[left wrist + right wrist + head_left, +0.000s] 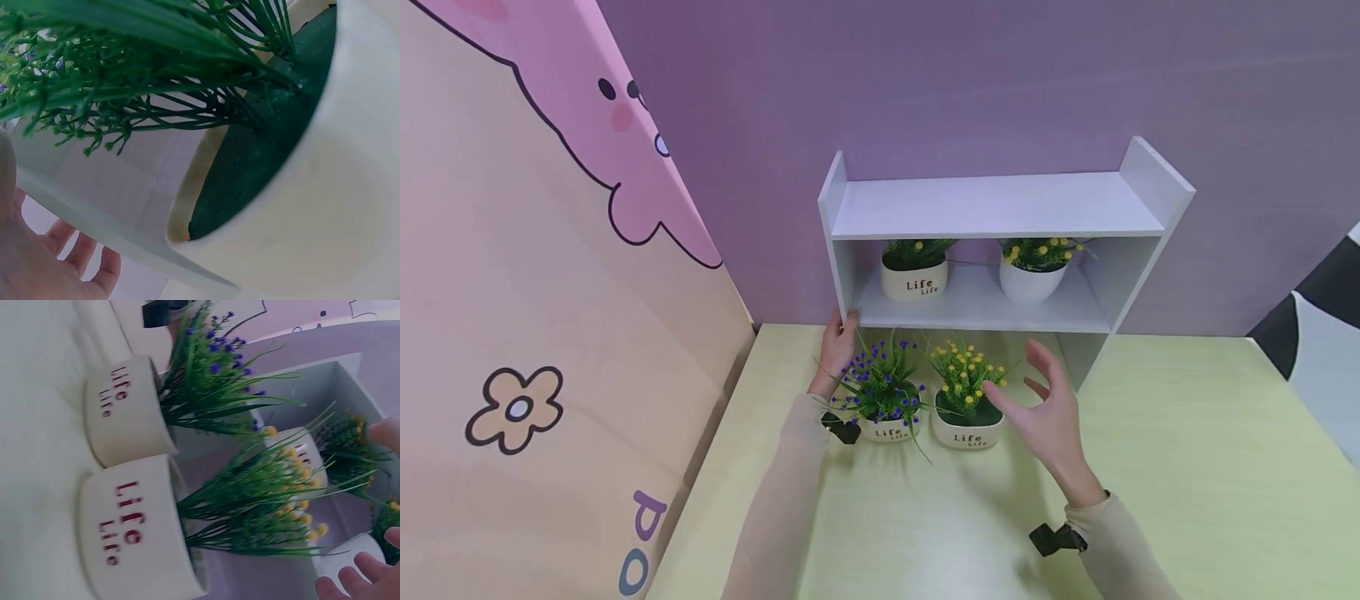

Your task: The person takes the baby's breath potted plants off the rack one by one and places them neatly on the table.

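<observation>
A white two-tier shelf stands against the purple wall. At its lower left corner my left hand grips the side panel, with the thumb and fingers on opposite sides of the panel edge in the left wrist view. Beside that wrist is a cream pot of purple flowers. Just to its right stands a similar cream pot with yellow flowers. My right hand is spread to the right of the yellow flowers, holding nothing. Both pots carry "Life" lettering.
Inside the shelf sit a cream "Life" pot on the left and a white round pot with yellow flowers on the right. The pale table meets a patterned wall panel at left. A black-and-white object is at far right.
</observation>
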The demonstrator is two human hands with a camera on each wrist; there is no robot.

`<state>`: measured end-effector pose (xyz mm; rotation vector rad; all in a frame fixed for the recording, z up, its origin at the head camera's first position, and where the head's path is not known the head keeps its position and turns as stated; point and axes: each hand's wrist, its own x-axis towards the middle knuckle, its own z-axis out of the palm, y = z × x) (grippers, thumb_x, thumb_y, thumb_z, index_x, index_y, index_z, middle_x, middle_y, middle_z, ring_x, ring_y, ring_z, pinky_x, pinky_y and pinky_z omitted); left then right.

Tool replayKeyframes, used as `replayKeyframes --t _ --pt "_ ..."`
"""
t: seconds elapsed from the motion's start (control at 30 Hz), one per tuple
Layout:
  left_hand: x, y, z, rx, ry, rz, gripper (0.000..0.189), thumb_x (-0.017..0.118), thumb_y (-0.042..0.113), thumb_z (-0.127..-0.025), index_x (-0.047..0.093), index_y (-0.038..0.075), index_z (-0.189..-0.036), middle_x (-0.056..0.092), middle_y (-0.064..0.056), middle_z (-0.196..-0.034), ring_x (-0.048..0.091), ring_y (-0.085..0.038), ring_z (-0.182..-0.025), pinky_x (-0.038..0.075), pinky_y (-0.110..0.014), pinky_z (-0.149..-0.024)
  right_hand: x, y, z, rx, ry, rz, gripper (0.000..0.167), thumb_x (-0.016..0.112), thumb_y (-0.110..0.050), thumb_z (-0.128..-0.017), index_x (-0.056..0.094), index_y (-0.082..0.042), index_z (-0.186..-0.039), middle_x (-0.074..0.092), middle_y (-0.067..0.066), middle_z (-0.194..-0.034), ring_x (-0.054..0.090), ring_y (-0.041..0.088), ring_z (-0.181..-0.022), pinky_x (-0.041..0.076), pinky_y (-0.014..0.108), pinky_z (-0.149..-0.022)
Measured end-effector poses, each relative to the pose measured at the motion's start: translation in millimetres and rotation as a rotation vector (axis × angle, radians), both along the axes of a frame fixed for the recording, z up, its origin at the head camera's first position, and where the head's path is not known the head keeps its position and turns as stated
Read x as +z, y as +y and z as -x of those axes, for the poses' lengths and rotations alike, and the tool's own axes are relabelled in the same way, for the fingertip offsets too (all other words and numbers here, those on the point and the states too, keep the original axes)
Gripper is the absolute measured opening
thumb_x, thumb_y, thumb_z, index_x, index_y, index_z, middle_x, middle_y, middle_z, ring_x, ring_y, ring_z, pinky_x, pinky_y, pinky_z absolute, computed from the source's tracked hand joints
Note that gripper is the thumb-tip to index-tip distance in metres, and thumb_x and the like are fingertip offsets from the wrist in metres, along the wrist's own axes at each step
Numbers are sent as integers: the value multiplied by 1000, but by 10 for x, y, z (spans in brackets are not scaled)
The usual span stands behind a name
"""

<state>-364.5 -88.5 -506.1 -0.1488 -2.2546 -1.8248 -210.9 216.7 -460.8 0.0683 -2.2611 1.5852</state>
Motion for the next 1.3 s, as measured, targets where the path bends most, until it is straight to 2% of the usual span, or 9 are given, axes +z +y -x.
replayKeyframes --t 0.27,0.47,0.53,0.63,0.7,0.8,0.97,1.07,1.3 --pt "-12 -5 4 -3 -13 -18 52 45 28 -115 43 4 -162 56 -29 -150 60 -46 -118 44 -28 -77 148 -32 66 10 26 -2 83 87 -12 -88 45 -7 -159 50 9 -161 48 27 -148 44 20 -109" --pt "-27 -7 26 -6 -6 -44 52 46 27 -116 44 3 -161 57 -30 -148 59 -50 -119 43 -28 -75 297 -63 101 33 50 -13 84 87 -9 -87 45 -6 -159 49 13 -162 48 31 -148 46 27 -110" --pt "-26 -1 31 -4 -10 -42 52 46 27 -116 44 3 -161 58 -30 -147 60 -46 -113 42 -27 -73 350 -72 115 38 58 -16 82 87 -9 -87 46 -7 -159 50 14 -160 48 32 -147 47 27 -109" --pt "-17 2 29 1 -9 -35 51 46 27 -115 45 4 -161 59 -29 -146 59 -31 -100 41 -26 -69 416 -87 136 45 76 -18 78 86 -10 -88 49 -8 -157 51 13 -159 49 32 -147 48 27 -109" --pt "-15 3 27 2 -13 -32 51 46 27 -115 45 5 -161 59 -28 -146 55 -22 -93 40 -26 -68 454 -97 153 49 83 -21 76 86 -10 -89 49 -7 -156 51 13 -158 49 33 -147 49 32 -110" --pt "-23 1 26 2 -20 -30 51 46 27 -116 45 6 -162 59 -28 -144 50 -16 -86 39 -26 -65 503 -113 182 49 82 -37 76 85 -12 -90 49 -6 -156 51 14 -158 50 33 -146 50 45 -113" --pt "-28 4 28 2 -22 -27 51 46 29 -116 45 6 -162 59 -28 -145 53 -20 -90 40 -26 -67 569 -134 259 68 97 -94 77 86 -15 -90 48 -4 -156 51 18 -158 50 38 -146 48 59 -113" --pt "-36 1 28 0 -16 -27 51 47 29 -115 46 6 -161 59 -27 -147 57 -23 -100 41 -26 -71 603 -139 320 95 115 -132 78 86 -15 -90 47 -3 -157 51 20 -158 48 42 -145 47 60 -113" --pt "-37 -11 11 -8 -2 -34 52 48 28 -115 44 8 -162 60 -28 -146 56 -24 -93 40 -28 -67 710 -148 437 153 61 -146 80 84 -22 -93 44 -5 -160 48 16 -163 47 42 -147 46 59 -115"
